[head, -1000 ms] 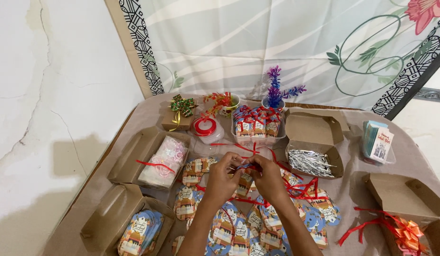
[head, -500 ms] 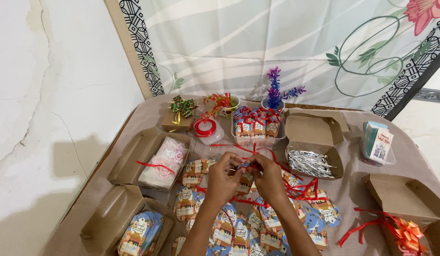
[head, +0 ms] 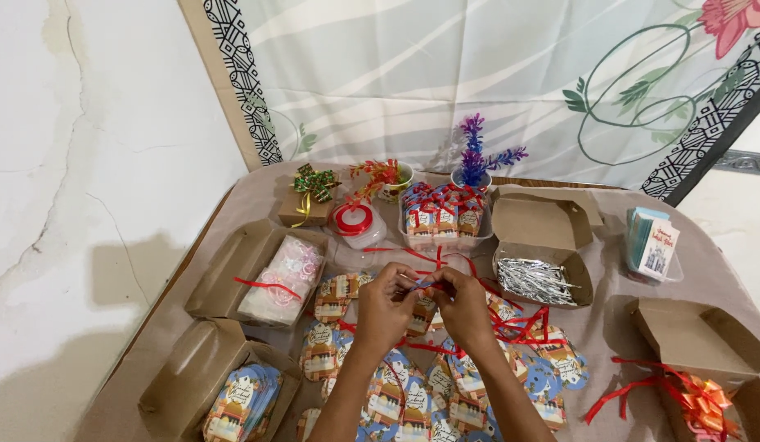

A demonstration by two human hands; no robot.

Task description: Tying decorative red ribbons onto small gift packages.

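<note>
Along the surface's near edge lie printed paper tags (head: 413,401), overlapping in a loose heap. Just above them, at mid-surface, the left hand (head: 386,307) and right hand (head: 462,304) meet fingertip to fingertip, pinching a thin glossy red ribbon (head: 419,282), apparently to knot it. Farther back stands a clear tub of ribboned packets (head: 441,217), beside an open cardboard box (head: 544,237) holding silvery twist ties (head: 534,278).

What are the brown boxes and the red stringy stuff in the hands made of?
The brown boxes look like plain cardboard: matte, with folded flaps and creases. The red ribbon looks like thin shiny plastic, since it glints and curls stiffly. The left hand and right hand pinch a strand of it between them.
</note>
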